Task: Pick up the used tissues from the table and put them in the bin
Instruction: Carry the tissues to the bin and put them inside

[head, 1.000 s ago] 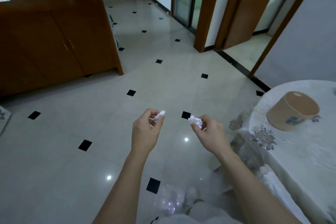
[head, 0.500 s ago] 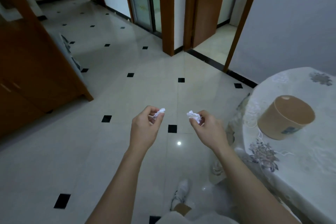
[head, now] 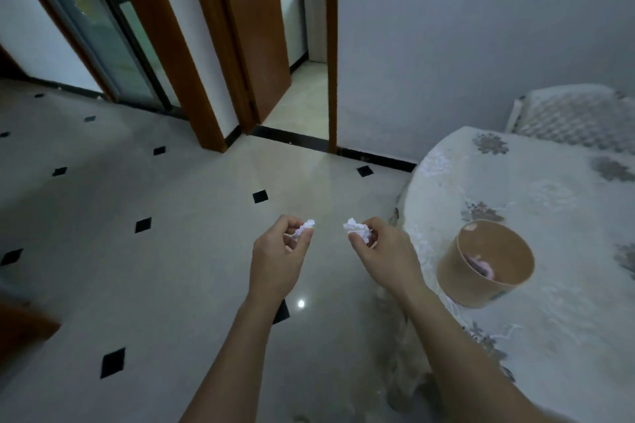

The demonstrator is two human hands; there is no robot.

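as the view has swung right since a second ago, the tan cylindrical paper bin (head: 485,264) on the floral-clothed round table (head: 556,330) is nearer; left hand (head: 277,256) pinches a crumpled white tissue (head: 305,227), right hand (head: 385,256) another white wad (head: 357,229), so dropping looks next.

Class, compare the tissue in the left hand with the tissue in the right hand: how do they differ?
The left-hand tissue looks smaller and thinner; the right-hand tissue is a fuller wad. The right-hand tissue is nearer the tan bin on the table; the left-hand tissue is farther. Both are white, crumpled and pinched at fingertips over the floor.
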